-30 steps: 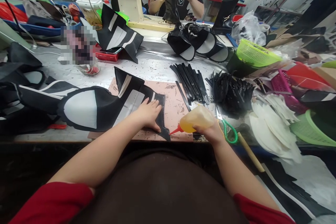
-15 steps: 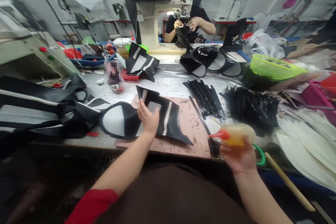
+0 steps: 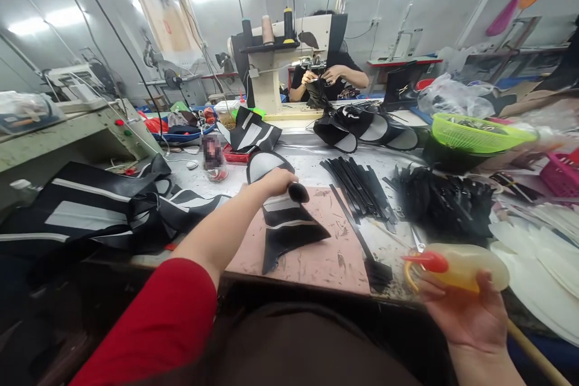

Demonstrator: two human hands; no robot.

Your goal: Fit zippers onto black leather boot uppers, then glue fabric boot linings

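Note:
My left hand [image 3: 284, 181] is closed on a black leather piece [image 3: 289, 235] with pale stripes, which lies partly over the pink board [image 3: 348, 253]. A rounded grey panel of it shows beyond the hand. Beside my fingers is a dark rounded end [image 3: 298, 192]; whether it belongs to the piece I cannot tell. To the right, my right hand [image 3: 470, 319] wraps round a squeeze bottle [image 3: 484, 268] of yellowish liquid. The bottle lies sideways in the palm, its red nozzle [image 3: 432, 261] pointing left, apart from the leather.
Black strips [image 3: 357, 187] and a dark strip pile [image 3: 443, 199] lie right of the board. Scissors [image 3: 418, 241] are near the bottle. More striped leather [image 3: 90, 211] covers the left side. A green basket [image 3: 479, 132] stands far right. Across the table, another person works at a sewing machine [image 3: 266, 81].
The leather piece has been turned on the board, and my left hand now grips it farther from me. My right hand has shifted right with the bottle. The view has tilted upward.

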